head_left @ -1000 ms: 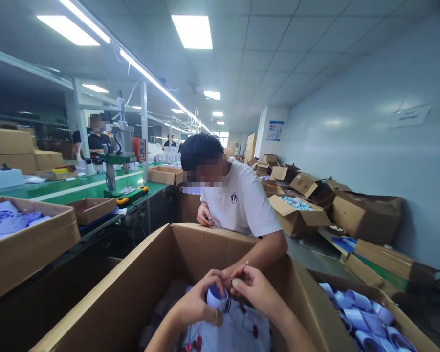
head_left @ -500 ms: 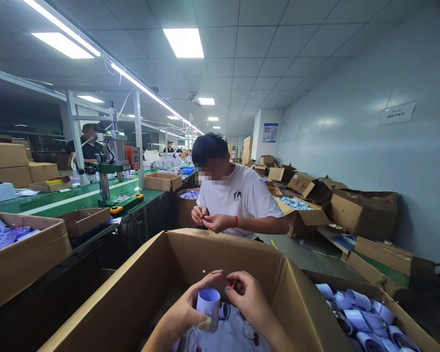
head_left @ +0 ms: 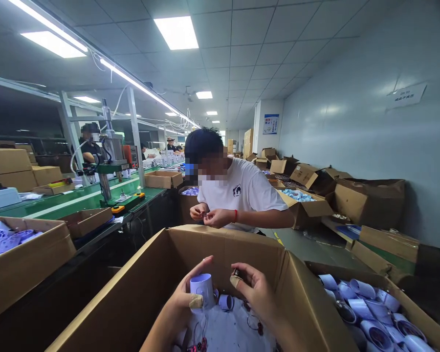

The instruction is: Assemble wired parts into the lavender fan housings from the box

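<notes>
My left hand (head_left: 180, 304) grips a pale lavender plastic cylinder (head_left: 204, 290), its open rim facing up, with a taped thumb against the side and the index finger stretched up past it. To its right, apart from the cylinder, my right hand (head_left: 257, 289) pinches a small dark, partly shiny part (head_left: 236, 272) between taped thumb and fingers; its exact kind is unclear. Below both hands, a second lavender cylinder (head_left: 226, 302) lies on a whitish sheet (head_left: 229, 328) inside a big cardboard box (head_left: 220, 239). Small red-and-black wired parts (head_left: 199, 345) lie there too.
A co-worker in a white shirt (head_left: 249, 188) leans over the box's far side, handling something small. To the right stands a box of lavender cylinders (head_left: 366, 310). A carton of lavender parts (head_left: 29, 254) and a bench press (head_left: 112, 151) are at left.
My right hand has moved slightly right and up, widening the gap to the cylinder. The left hand has shifted a little left with the cylinder. The view has tilted slightly.
</notes>
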{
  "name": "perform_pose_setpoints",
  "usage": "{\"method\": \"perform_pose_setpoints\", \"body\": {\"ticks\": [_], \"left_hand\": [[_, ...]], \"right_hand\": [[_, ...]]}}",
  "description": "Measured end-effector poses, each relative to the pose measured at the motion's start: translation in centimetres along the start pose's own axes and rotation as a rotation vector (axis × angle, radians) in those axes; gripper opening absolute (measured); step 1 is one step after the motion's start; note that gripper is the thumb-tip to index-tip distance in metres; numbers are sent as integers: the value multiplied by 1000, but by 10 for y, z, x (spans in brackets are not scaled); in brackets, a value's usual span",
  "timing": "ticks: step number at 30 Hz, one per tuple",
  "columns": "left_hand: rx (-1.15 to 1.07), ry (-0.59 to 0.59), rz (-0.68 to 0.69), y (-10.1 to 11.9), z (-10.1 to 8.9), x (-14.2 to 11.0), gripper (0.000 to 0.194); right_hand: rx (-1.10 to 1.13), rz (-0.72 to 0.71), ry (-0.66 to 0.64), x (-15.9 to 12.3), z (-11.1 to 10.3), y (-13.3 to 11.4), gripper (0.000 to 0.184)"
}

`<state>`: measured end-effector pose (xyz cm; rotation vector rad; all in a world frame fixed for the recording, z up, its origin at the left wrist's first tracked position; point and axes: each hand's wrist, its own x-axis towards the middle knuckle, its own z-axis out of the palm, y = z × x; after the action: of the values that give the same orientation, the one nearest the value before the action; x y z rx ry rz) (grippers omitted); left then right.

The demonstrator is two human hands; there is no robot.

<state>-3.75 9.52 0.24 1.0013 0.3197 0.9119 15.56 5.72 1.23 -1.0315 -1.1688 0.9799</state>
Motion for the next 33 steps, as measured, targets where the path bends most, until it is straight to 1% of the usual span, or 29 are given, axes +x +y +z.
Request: {"method": "perform_pose_setpoints", "body": {"ticks": [5,7,8,10,12,13,15,17,20,22,24,26,28,31,33], "left_hand": [[-37,2,13,3,5,-1,93],[11,-21,-3,4,4,-2,91],[70,-32,-14,5,2,-3,89],[270,-21,-14,4,-1,-3,79],[576,58,35,2,-4,-3,65],[739,112,74,1,-4,-3,60],[1012,221,156,-2,-4,-3,53],[1155,278,224,-4,-1,-2,53],[1210,282,292,-4,6,-3,48],[1212,268,324,-4,11,-3,42],[1195,260,345,-4,14,-3,39],[1172,277,361,-6,13,-2,41],[1168,325,384,-9,11,-2,42],[1206,399,434,-16,5,-1,44],[1231,401,499,-20,4,-1,45]], "right_hand": [[18,2,-82,-4,-4,-9,37],[25,1,-94,-6,-7,-15,39],[15,0,-85,-6,-9,-18,40],[-30,-18,-39,-9,-15,-26,42],[-106,-59,-6,-14,-22,-35,41],[-155,-83,-13,-16,-26,-40,39],[-276,-132,-73,-23,-30,-49,31],[-402,-188,-122,-29,-30,-56,25],[-539,-263,-164,-36,-23,-60,28],[-588,-290,-202,-37,-19,-58,32],[-619,-313,-230,-37,-15,-52,37],[-638,-346,-229,-37,-14,-46,41],[-656,-378,-214,-36,-13,-40,44],[-681,-395,-205,-37,-11,-37,39],[-688,-397,-219,-38,-9,-36,38]]}}
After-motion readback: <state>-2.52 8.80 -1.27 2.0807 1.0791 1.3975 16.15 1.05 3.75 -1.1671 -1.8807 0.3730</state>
